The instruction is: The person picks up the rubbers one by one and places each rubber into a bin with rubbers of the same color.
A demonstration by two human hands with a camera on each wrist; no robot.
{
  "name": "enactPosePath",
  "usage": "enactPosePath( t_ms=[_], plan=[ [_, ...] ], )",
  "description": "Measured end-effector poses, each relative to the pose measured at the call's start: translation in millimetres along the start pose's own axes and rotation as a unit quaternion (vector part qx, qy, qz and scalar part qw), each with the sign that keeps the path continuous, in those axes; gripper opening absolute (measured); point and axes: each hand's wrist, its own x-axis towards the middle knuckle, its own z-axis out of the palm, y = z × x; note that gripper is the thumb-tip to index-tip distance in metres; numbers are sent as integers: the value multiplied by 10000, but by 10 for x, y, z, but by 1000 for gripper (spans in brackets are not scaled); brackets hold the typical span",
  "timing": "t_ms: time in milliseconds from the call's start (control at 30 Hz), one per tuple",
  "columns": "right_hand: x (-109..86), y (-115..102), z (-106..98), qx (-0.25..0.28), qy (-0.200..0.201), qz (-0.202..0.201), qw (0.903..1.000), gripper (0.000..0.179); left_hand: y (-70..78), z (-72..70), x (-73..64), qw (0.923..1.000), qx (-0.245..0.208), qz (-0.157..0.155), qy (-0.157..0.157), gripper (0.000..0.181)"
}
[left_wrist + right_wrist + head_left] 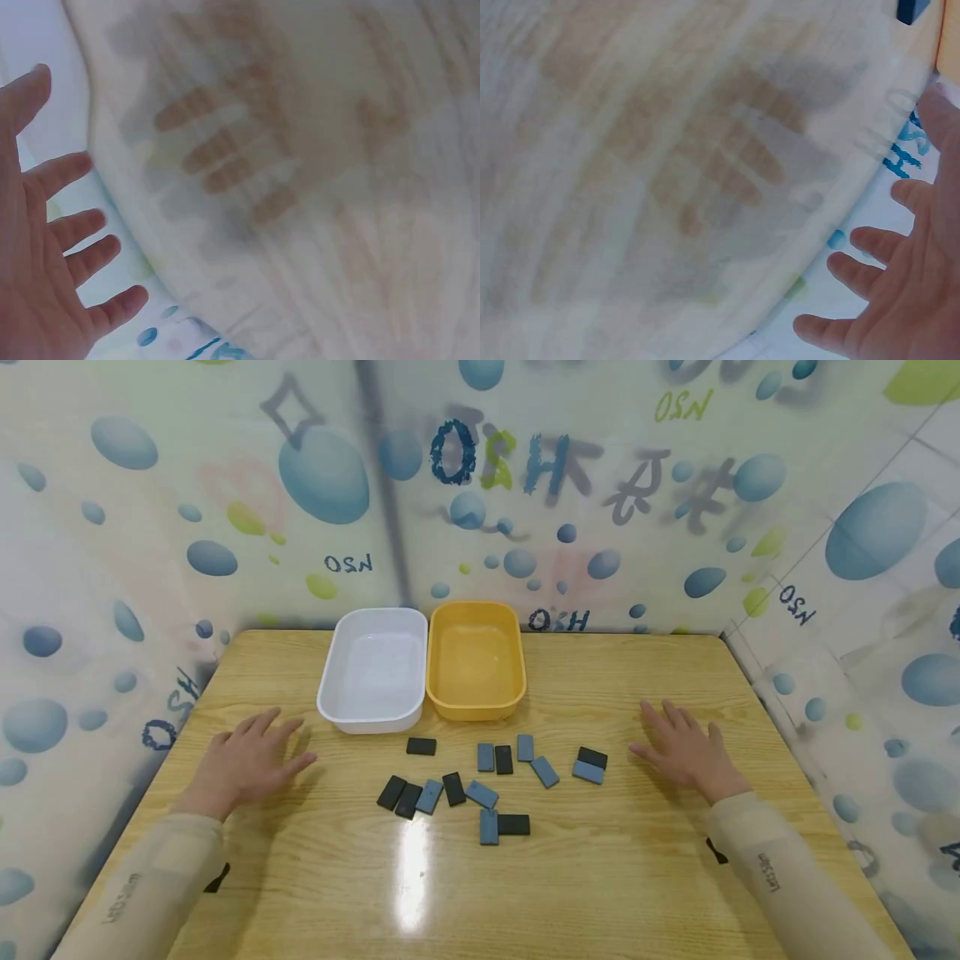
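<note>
My left hand (251,760) is at the left of the table, fingers spread, holding nothing. On the right side my right hand (686,750) also has its fingers spread and grips nothing. Between them lie several small flat rectangular blocks, some black, some blue-grey. Nearest the right hand are a black block (592,757) and a blue-grey block (588,772), side by side. A black block (392,792) lies toward the left hand, beside another black one (408,801). Both wrist views show spread fingers (90,259) over a glossy surface that mirrors them.
A white bin (372,727) and a yellow bin (477,713) stand side by side at the back of the wooden table (600,893), left of its middle. Patterned cloth (480,543) hangs behind the table's back edge and along both sides.
</note>
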Motion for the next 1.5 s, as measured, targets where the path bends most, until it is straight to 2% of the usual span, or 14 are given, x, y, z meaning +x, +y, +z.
enactPosePath(
  t_ms=[200,333,467,567,800,1100,1333,1500],
  plan=[
    [-17,-21,-81,-203,209,-229,9993,77,4,-135,18,9995,-182,188,-174,57],
    [-27,-43,-126,-223,313,-384,9985,72,23,-227,27,9968,-467,419,-485,40],
    [-28,-85,-164,-271,389,-530,9975,66,100,-329,30,9917,-711,730,-785,29],
    [-22,-134,-191,-288,404,-605,9969,61,207,-386,32,9884,-782,1005,-829,23],
    [9,-269,-223,-363,340,-772,9958,56,498,-478,32,9829,-641,1554,-754,19],
    [42,-431,-242,-368,346,-1098,9927,54,849,-513,65,9738,-571,2139,-527,18],
    [71,-580,-234,-495,480,-1389,9879,52,1068,-462,140,9688,-544,2329,-656,17],
    [89,-669,-208,-548,428,-1493,9863,49,1181,-409,199,9638,-554,2472,-830,20]
  ],
)
